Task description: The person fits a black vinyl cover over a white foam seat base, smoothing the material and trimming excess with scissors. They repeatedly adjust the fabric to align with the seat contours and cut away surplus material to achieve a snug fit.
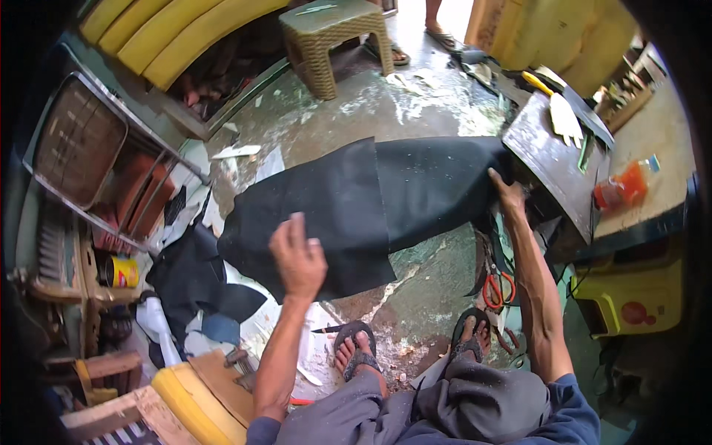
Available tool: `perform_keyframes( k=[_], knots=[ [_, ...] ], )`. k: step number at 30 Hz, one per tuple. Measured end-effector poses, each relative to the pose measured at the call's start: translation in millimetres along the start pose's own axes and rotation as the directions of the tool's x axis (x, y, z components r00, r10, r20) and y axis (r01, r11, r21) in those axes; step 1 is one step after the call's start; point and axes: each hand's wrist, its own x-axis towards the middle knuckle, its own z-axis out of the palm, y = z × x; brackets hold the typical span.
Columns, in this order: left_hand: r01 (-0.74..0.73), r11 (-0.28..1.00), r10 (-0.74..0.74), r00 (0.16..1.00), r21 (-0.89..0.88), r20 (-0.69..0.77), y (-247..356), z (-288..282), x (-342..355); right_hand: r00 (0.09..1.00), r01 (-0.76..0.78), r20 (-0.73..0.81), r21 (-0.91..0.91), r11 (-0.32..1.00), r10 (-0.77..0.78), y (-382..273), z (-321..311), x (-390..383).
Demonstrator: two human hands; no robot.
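A two-panel black sheet [326, 189] stretches over the floor [326, 115] in front of the person, its right end pinched in the right hand [510, 197]. The left hand [300, 267] is over the left panel, its fingers [297, 231] slightly spread, contact unclear, while red-handled scissors [486, 291] lie near the right foot [483, 335].

Navy sleeves [575, 409], loose grey trousers [486, 400], 2 dark speckled thong sandals [362, 359]
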Motion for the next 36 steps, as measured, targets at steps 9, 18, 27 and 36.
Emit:
perform_keyframes(
  k=[9,18,27,36],
  knots=[
    [0.301,0.954,-0.286,0.897,0.008,0.336,13,28,5,0.956,0.218,0.089,0.426,0.878,-0.280,-108,-5,-20],
    [-0.089,0.572,0.153,0.988,-0.816,0.000,101,-87,81,0.500,0.423,0.349,0.700,0.576,-0.792,-322,-19,-214],
    [0.250,0.778,-0.605,0.549,-0.576,-0.578,-115,-235,119,0.516,0.634,0.523,0.301,0.713,-0.679,-205,14,-205],
    [0.473,0.446,-0.865,0.446,-0.760,-0.229,-215,-142,-178,0.591,0.796,0.396,-0.142,0.589,-0.703,-91,164,-117]
  ],
)
